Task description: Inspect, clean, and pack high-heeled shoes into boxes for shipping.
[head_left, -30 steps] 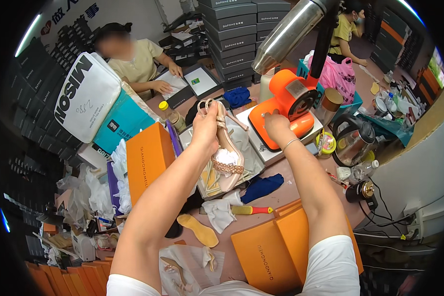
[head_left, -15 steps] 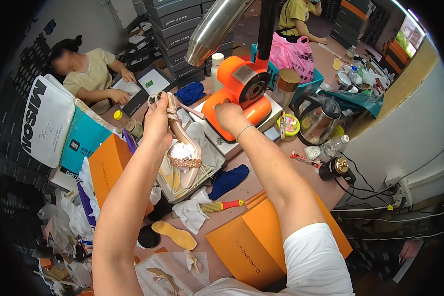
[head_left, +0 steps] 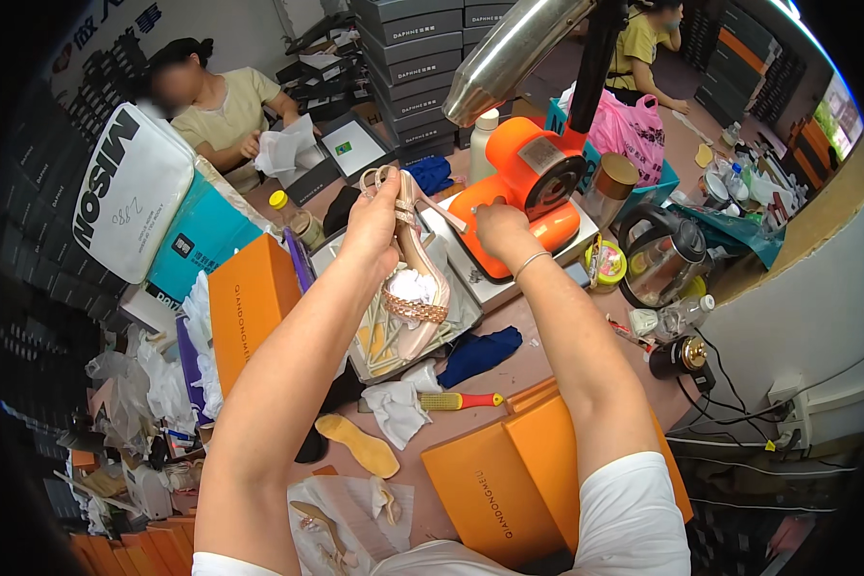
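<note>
My left hand [head_left: 372, 226] grips a pinkish high-heeled sandal [head_left: 417, 309] near its ankle straps. The sandal hangs toe down, its heel pointing right, with crumpled white paper under the braided toe strap. Right of it stands an orange hot-air blower [head_left: 520, 152] with a metal nozzle [head_left: 509, 60] overhead. My right hand [head_left: 505, 235] is at the blower's orange base, fingers curled against it; the exact part they hold is hidden. Below the sandal lies a shallow box [head_left: 463, 312] of pale strips and paper.
Orange shoe boxes [head_left: 480, 499] lie in front, beside a brush with a red and yellow handle [head_left: 475, 400], a yellow insole [head_left: 358, 444] and a blue cloth [head_left: 480, 357]. An electric kettle [head_left: 664, 259] stands right. Across the table, a person [head_left: 226, 115] handles white paper over a box.
The whole view has shifted, so things appear farther right. My hands keep their places on the sandal and the blower. The person opposite has lifted white paper from the box.
</note>
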The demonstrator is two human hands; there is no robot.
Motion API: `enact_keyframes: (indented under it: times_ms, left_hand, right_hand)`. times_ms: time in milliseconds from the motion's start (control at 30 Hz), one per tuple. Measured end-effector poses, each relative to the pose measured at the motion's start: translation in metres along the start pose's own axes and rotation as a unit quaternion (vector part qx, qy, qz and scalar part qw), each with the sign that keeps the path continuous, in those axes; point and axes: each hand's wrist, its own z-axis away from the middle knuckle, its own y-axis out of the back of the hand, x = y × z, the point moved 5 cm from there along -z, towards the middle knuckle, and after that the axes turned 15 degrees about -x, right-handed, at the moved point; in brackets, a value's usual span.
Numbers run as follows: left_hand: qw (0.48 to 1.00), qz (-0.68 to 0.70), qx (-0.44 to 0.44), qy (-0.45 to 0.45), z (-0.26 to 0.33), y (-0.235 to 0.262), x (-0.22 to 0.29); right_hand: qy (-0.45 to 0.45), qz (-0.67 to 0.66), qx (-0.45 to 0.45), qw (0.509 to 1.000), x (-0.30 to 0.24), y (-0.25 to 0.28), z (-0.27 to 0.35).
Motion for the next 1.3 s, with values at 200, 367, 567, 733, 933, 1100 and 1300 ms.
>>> enact_keyframes:
  times_ms: [200,367,567,733,933,1100,1300]
  left_hand:
    - [1.000,-0.002,-0.007,0.008,-0.004,-0.003,-0.002]
    - [1.000,-0.019,-0.011,0.002,-0.006,-0.013,0.001]
    - [1.000,-0.015,-0.008,-0.002,-0.010,-0.003,0.005]
    - [1.000,-0.011,-0.010,0.005,-0.007,-0.005,0.004]
    - [1.000,-0.012,0.000,0.004,-0.004,-0.009,0.005]
    - [1.000,-0.017,-0.006,0.006,-0.003,-0.010,0.004]
    - [1.000,-0.020,0.005,0.006,-0.002,-0.002,0.003]
  right_hand:
    - [-0.003,-0.001,-0.011,1.000,-0.002,0.002,0.001]
    - [-0.012,-0.007,-0.013,1.000,0.004,-0.001,-0.003]
    - [-0.012,-0.032,-0.035,0.999,-0.002,0.003,0.001]
    - [-0.014,-0.025,-0.025,0.999,-0.001,0.002,0.001]
    - [-0.010,-0.026,-0.030,0.999,-0.001,0.005,0.004]
    - [-0.006,-0.017,-0.031,0.999,-0.002,0.005,0.005]
    - [0.006,-0.017,-0.026,0.999,-0.002,0.002,0.000]
